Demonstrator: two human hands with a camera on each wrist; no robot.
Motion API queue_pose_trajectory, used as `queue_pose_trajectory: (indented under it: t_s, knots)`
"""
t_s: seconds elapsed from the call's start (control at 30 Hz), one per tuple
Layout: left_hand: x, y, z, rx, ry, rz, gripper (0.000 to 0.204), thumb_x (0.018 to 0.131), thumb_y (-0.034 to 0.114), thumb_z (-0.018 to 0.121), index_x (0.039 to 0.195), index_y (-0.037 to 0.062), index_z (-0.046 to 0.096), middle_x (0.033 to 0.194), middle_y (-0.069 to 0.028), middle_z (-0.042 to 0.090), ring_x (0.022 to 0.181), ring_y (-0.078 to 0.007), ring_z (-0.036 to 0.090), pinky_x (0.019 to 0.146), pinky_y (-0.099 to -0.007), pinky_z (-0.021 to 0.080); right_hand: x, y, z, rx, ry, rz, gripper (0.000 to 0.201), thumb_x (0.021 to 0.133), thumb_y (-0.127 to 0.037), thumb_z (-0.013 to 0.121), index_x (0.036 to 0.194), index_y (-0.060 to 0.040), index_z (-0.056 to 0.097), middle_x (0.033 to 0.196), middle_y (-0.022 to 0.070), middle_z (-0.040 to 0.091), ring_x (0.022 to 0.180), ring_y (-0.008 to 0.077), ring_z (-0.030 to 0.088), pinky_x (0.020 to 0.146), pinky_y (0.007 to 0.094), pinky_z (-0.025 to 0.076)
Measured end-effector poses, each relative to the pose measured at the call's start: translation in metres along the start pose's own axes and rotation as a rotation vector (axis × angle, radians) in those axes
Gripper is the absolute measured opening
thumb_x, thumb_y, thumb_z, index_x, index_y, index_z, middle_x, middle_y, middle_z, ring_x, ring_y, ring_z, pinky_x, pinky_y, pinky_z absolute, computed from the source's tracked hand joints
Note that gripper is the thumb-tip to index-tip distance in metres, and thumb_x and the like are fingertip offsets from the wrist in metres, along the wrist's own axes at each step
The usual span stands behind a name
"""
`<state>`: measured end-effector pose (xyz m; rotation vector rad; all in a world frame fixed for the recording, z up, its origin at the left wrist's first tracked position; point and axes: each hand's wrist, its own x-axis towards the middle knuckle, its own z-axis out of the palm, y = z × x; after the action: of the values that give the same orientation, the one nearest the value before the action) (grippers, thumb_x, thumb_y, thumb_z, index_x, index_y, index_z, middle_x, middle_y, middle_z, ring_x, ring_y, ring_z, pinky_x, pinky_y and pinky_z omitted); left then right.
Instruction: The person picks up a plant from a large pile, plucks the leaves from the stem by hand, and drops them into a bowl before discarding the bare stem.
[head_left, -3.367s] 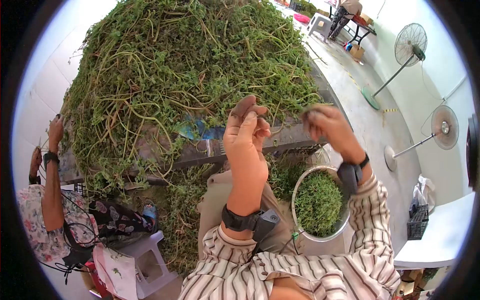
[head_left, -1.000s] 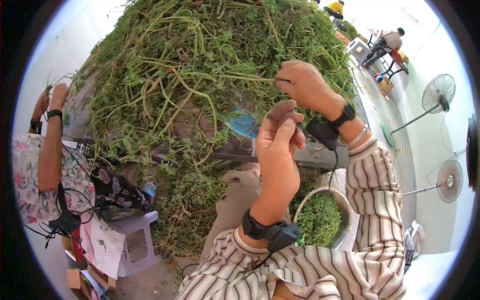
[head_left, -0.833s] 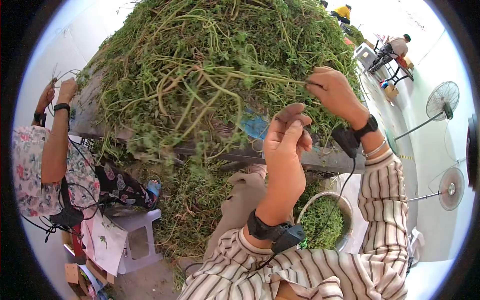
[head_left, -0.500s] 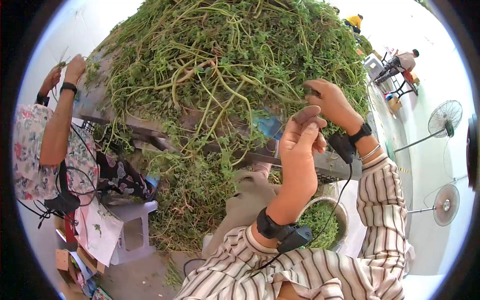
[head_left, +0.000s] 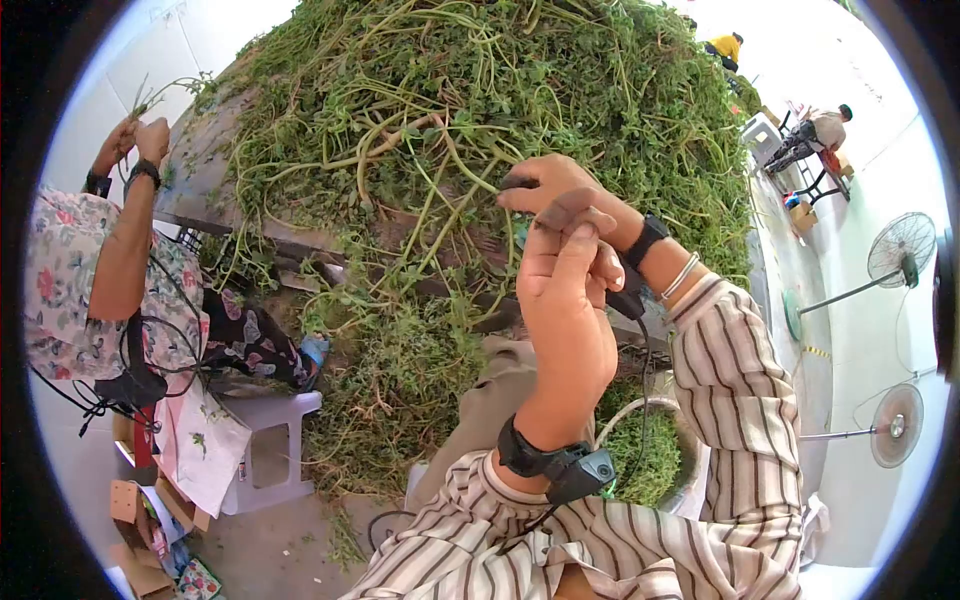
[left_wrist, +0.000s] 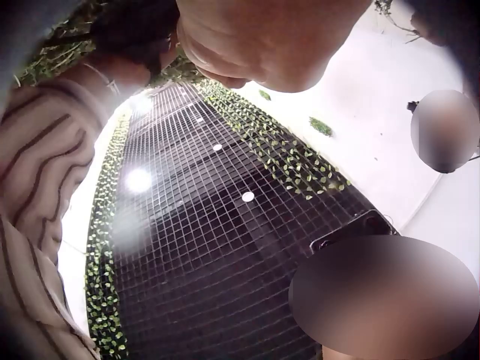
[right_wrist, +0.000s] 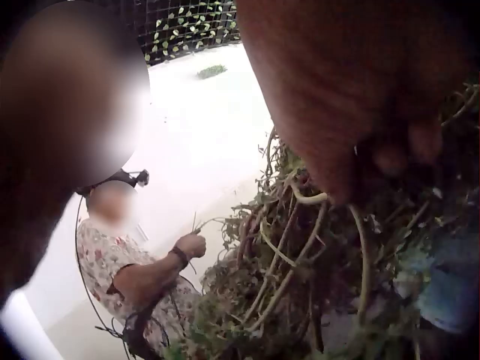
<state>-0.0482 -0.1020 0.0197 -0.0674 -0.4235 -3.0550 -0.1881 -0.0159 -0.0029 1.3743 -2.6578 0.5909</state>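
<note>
The round metal bowl (head_left: 690, 470) of picked green leaves below the table's near edge looks partly filled, the towering heap of green stalks (head_left: 470, 110) largely unsorted, as the right hand (head_left: 555, 190) pinches one stalk at that edge and the left hand (head_left: 565, 290) hovers, fingers curled, contents unclear.

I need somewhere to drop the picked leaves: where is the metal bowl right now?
In the head view the metal bowl sits low on the person's right, below the right sleeve, beside the knee, already holding greens.
</note>
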Motion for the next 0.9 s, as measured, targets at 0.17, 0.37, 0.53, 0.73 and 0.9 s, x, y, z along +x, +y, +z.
queue_pose_trajectory:
  t_s: [0.17,0.37,0.53,0.73,0.9]
  knots:
    - [0.003,-0.001,-0.001,0.023,0.016,-0.027,0.022,0.086,0.004,0.047,0.108,0.0005,0.051,0.087,-0.0044,0.057,0.062,-0.0076,0.048,0.054,-0.021,0.038,-0.001,-0.012,-0.02,0.202,0.211,0.382,0.018,0.073,-0.019,0.058,0.079,-0.0025,0.062,0.071,0.0116,0.06,0.061,0.0245,0.056,0.057,0.0345,0.045]
    - [0.002,-0.007,0.0,0.041,0.033,-0.052,0.021,0.085,0.004,0.049,0.106,0.0,0.052,0.086,-0.0051,0.058,0.06,-0.0075,0.049,0.051,-0.0203,0.039,0.002,-0.028,-0.041,0.651,0.13,0.689,0.015,0.085,-0.014,0.05,0.088,0.0006,0.054,0.07,0.0008,0.057,0.048,0.0044,0.039,0.044,0.0215,0.035]
    - [0.004,-0.001,-0.012,0.041,0.04,-0.015,0.021,0.085,0.005,0.05,0.105,0.0001,0.052,0.085,-0.0049,0.058,0.058,-0.0076,0.049,0.05,-0.0203,0.039,-0.002,-0.006,-0.034,0.272,0.161,0.52,0.019,0.086,-0.018,0.05,0.088,0.0002,0.057,0.069,0.0015,0.055,0.053,0.0065,0.042,0.048,0.0237,0.036]
    - [0.024,0.055,-0.03,0.401,0.123,0.211,0.022,0.084,0.003,0.049,0.106,0.0011,0.053,0.085,-0.0045,0.058,0.056,-0.007,0.048,0.047,-0.0199,0.04,-0.002,-0.006,-0.045,0.178,0.106,0.285,0.028,0.084,-0.025,0.052,0.09,0.0015,0.058,0.069,0.0127,0.055,0.061,0.0206,0.051,0.061,0.0339,0.042]
    - [0.071,0.107,-0.047,1.058,0.113,0.382,0.025,0.084,0.004,0.046,0.107,0.0009,0.055,0.096,-0.0072,0.059,0.068,-0.0109,0.054,0.058,-0.0233,0.044,0.005,-0.01,-0.041,0.134,0.09,0.315,0.028,0.083,-0.027,0.053,0.087,0.0,0.06,0.07,0.0152,0.057,0.063,0.0281,0.053,0.063,0.0369,0.042]
